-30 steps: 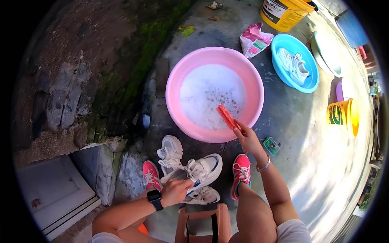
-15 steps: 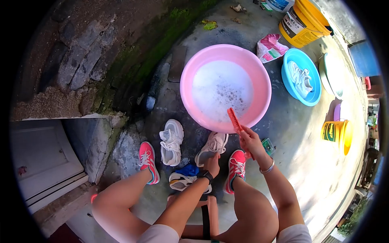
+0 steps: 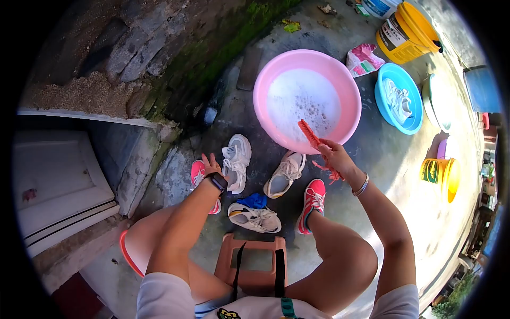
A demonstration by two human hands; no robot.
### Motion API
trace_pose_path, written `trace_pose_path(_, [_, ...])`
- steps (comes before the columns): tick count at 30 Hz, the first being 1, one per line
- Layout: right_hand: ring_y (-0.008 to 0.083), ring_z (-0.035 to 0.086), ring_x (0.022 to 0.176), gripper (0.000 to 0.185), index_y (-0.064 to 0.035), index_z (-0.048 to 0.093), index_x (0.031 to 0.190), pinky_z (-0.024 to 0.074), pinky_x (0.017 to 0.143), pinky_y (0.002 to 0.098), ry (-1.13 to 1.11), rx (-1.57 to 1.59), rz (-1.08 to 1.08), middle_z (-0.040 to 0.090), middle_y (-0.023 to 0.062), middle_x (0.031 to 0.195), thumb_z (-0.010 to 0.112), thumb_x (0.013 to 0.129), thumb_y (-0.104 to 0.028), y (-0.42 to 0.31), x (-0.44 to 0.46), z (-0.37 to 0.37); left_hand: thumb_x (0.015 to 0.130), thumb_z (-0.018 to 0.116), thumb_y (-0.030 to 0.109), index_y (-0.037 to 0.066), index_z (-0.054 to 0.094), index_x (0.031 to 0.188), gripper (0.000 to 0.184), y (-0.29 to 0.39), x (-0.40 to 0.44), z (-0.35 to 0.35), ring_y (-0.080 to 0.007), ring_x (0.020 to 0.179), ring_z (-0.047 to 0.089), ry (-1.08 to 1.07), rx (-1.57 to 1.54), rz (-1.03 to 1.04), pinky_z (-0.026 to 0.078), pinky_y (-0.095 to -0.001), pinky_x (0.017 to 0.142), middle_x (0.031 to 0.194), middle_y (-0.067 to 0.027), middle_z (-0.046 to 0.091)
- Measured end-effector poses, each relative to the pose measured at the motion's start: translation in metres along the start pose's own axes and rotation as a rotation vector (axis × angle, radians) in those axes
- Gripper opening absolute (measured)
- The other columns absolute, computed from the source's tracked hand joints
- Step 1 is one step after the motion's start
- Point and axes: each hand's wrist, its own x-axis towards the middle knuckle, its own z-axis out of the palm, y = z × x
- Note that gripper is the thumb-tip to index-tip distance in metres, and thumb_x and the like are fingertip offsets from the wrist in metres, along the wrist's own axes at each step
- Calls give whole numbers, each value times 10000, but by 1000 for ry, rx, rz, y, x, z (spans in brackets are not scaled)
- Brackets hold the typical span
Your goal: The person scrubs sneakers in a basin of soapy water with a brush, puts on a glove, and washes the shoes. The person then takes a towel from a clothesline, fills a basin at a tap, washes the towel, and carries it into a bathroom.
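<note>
behind left hand (image 3: 213,167), pink shoe (image 3: 197,171) partly visible

My left hand (image 3: 212,168) fans out at the end of a nearly straight left arm (image 3: 180,231) that reaches forward and slants inward – its fingers (image 3: 213,159) spread apart and pointing ahead. My right hand (image 3: 336,158) is different: curled into a grip – held a little farther forward, well apart from the left. My right elbow (image 3: 401,242) bends and juts outward, and from it the right forearm (image 3: 380,212) angles in toward the right wrist (image 3: 357,179).
</note>
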Motion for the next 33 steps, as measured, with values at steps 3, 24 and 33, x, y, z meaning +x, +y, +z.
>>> trace_pose_path(3, [84,480,627,439,-5,490,1215,401,536,235,18,-147,-43,533,15,742,519,879,-286,-7,7,-6,891,410,388,288,406,1307,429,-58,-7,-18,-336,1345,100,246,-3,-26,50,-659,995,1385,-116,335])
trace_pose_path(24, [143,545,638,447,22,520,1157,449,571,291,65,-442,-96,576,86,750,547,846,-297,19,26,-2,836,118,695,31,575,536,860,-162,-78,22,-110,513,354,-266,-735,98,329,-258,552,502,-15,449])
trace_pose_path(33, [152,538,570,443,25,523,1150,455,507,287,55,-308,-69,559,75,717,531,849,-299,24,20,6,861,186,638,84,599,491,784,-137,-66,28,-283,722,579,-319,-160,35,418,-367,802,640,-108,603])
